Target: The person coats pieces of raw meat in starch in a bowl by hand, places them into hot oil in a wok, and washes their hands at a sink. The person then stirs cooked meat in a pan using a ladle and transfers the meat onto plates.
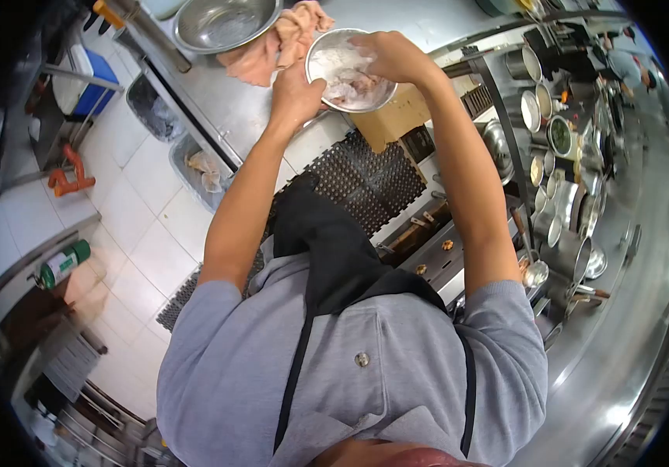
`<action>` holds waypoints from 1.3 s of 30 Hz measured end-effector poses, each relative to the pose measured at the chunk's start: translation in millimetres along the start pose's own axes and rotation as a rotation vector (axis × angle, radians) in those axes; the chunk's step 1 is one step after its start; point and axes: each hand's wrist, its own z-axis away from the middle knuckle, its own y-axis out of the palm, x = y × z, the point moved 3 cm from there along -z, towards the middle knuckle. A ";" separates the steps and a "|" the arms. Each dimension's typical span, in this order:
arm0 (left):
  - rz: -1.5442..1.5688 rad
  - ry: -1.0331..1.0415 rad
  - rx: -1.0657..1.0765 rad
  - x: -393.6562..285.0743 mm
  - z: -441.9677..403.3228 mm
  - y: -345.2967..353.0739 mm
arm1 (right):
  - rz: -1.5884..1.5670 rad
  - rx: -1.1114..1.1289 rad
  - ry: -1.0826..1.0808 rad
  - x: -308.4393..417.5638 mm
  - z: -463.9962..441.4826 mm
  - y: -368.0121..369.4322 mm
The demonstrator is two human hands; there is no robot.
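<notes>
Our grey shirt (350, 366) lies nearest. At the desk (222, 97) edge, our left hand (297, 100) clasps a bowl (378, 102), probably stiff, light, best held by its rim; our right hand (390, 58) dips inside, grip unclear.

My left hand (297, 95) is at the left rim of the round silver metal bowl (379, 101), my right hand (387, 56) inside it — in with white powder (334, 61) and pinkish meat pieces (362, 87). Beyond, pale pink raw meat (250, 62) lies on the silver steel desk (229, 101), between the bowl and a round silver metal basin (187, 35) farther left. A black perforated mat (366, 183) lies below, between my forearms; silver metal pots (566, 257) stand to my right.
</notes>
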 end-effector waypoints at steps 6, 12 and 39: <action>-0.267 0.009 0.088 -15.7 29.3 36.1 | 0.098 0.074 0.027 0.7 35.8 51.7; -0.059 -0.107 0.379 -3.7 59.9 116.5 | -0.037 -0.442 0.232 -44.4 167.1 45.9; -0.250 -0.092 1.076 34.0 190.5 316.7 | -0.194 -0.493 0.974 -85.1 427.2 176.0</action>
